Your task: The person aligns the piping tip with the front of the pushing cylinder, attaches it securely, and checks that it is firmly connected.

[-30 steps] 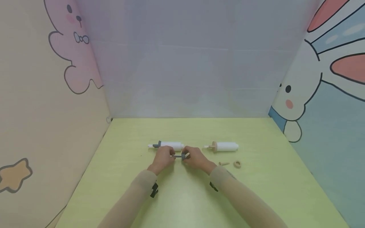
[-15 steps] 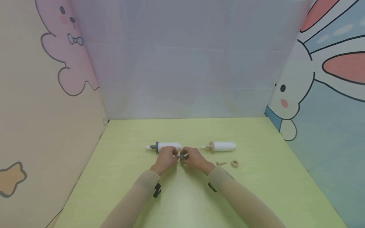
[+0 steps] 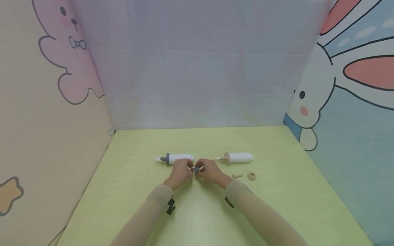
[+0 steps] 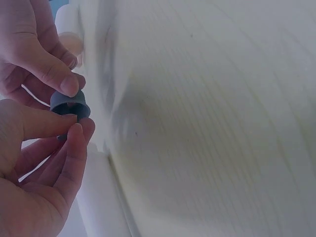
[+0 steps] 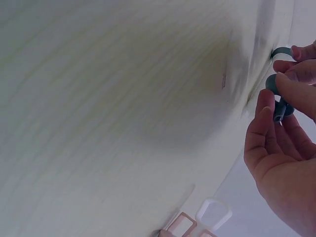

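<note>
My left hand (image 3: 180, 169) and right hand (image 3: 210, 170) meet at the middle of the table. The right hand's thumb and fingers hold a small cup-shaped dark grey cap (image 4: 59, 99), its hollow side facing the left hand. Between left thumb and fingers I pinch a thin grey stem (image 3: 192, 168), which reaches into the cap; most of it is hidden by the fingertips. In the right wrist view a hollow stem end (image 5: 279, 117) shows beside the right fingers. Just behind the left hand lies a white cylinder (image 3: 180, 158) with a grey collar (image 3: 167, 159).
A second white cylinder (image 3: 241, 157) with a beige collar (image 3: 227, 157) lies behind the right hand. Right of the right wrist are a beige peg (image 3: 237, 176) and a beige ring (image 3: 251, 179). A back wall (image 3: 197, 85) and printed side panels enclose the yellow-green table (image 3: 197, 218).
My left hand has moved closer to the right one, and less of the grey stem shows between them. The head view has shifted slightly; the things on the table stay put.
</note>
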The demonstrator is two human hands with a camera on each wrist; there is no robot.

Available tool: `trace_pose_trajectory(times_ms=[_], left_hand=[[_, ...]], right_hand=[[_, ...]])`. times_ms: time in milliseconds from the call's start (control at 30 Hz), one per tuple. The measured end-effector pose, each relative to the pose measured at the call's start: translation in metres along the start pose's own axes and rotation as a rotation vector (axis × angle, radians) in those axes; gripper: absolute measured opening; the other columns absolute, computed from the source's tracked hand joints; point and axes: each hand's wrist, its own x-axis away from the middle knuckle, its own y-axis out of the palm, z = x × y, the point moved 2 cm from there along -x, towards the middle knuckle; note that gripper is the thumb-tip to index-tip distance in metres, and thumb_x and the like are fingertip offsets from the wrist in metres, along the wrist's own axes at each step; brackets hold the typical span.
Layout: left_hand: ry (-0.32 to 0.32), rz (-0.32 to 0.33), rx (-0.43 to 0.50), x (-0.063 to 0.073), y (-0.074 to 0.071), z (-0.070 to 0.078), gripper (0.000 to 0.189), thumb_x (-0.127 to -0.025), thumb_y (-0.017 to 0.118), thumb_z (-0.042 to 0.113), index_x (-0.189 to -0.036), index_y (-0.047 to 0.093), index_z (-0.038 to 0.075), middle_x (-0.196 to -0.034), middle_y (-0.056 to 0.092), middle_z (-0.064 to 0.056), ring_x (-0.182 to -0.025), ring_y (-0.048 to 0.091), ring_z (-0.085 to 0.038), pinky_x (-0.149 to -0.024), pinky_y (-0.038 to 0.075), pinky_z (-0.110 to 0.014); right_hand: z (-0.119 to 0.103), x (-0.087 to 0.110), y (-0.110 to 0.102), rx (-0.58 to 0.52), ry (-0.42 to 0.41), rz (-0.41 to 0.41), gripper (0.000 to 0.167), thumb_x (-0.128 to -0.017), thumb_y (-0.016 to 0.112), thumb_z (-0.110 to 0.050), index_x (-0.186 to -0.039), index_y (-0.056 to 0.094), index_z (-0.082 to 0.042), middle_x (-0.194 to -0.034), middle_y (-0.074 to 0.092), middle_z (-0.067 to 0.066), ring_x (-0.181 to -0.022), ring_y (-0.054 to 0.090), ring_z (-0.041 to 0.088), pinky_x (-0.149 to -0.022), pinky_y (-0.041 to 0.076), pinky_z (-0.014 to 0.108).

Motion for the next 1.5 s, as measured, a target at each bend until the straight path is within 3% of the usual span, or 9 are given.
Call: trace_pose_trajectory(times_ms=[300, 600, 867, 1267, 1500], left_hand=[[-0.009, -0.014, 0.058, -0.001, 0.002, 0.003, 0.012, -0.072, 0.073, 0.001, -0.081, 0.068, 0.007, -0.079, 0.067, -0.002, -0.079, 0.063, -0.022, -0.07, 0.05, -0.035], [-0.019, -0.006, 0.135, -0.002, 0.005, 0.003, 0.014, -0.072, 0.076, 0.004, -0.084, 0.068, 0.006, -0.083, 0.07, -0.004, -0.078, 0.067, -0.021, -0.072, 0.051, -0.034], [-0.047, -0.042, 0.255, -0.003, 0.008, 0.001, 0.024, -0.069, 0.064, -0.009, -0.09, 0.067, 0.003, -0.085, 0.07, -0.005, -0.072, 0.068, -0.016, -0.065, 0.052, -0.026], [-0.047, -0.048, 0.288, -0.005, 0.008, 0.001, 0.021, -0.071, 0.064, -0.008, -0.089, 0.067, 0.004, -0.085, 0.07, -0.004, -0.074, 0.067, -0.017, -0.064, 0.052, -0.027], [-0.035, -0.045, 0.274, -0.006, 0.008, 0.002, 0.014, -0.076, 0.071, -0.001, -0.088, 0.067, 0.005, -0.083, 0.069, -0.003, -0.074, 0.067, -0.017, -0.065, 0.052, -0.029]], right_hand=[[0.003, -0.001, -0.003, 0.059, -0.011, 0.045, 0.024, -0.077, 0.079, -0.005, -0.098, 0.066, -0.005, -0.096, 0.07, 0.008, -0.084, 0.067, 0.02, -0.075, 0.051, 0.029], [0.004, -0.001, -0.005, 0.051, 0.012, 0.055, 0.024, -0.076, 0.079, -0.008, -0.097, 0.067, -0.005, -0.096, 0.07, 0.006, -0.084, 0.066, 0.019, -0.077, 0.05, 0.03], [0.008, 0.0, -0.006, 0.05, 0.041, 0.057, 0.025, -0.076, 0.08, -0.008, -0.098, 0.067, -0.006, -0.097, 0.069, 0.007, -0.083, 0.067, 0.018, -0.076, 0.05, 0.029], [0.003, 0.002, -0.009, 0.038, 0.04, 0.076, 0.025, -0.075, 0.08, -0.007, -0.097, 0.067, -0.004, -0.096, 0.07, 0.007, -0.086, 0.067, 0.02, -0.079, 0.05, 0.031], [0.004, 0.003, -0.011, 0.011, 0.048, 0.077, 0.026, -0.076, 0.08, -0.007, -0.098, 0.067, -0.004, -0.097, 0.069, 0.008, -0.087, 0.066, 0.02, -0.077, 0.05, 0.03]])
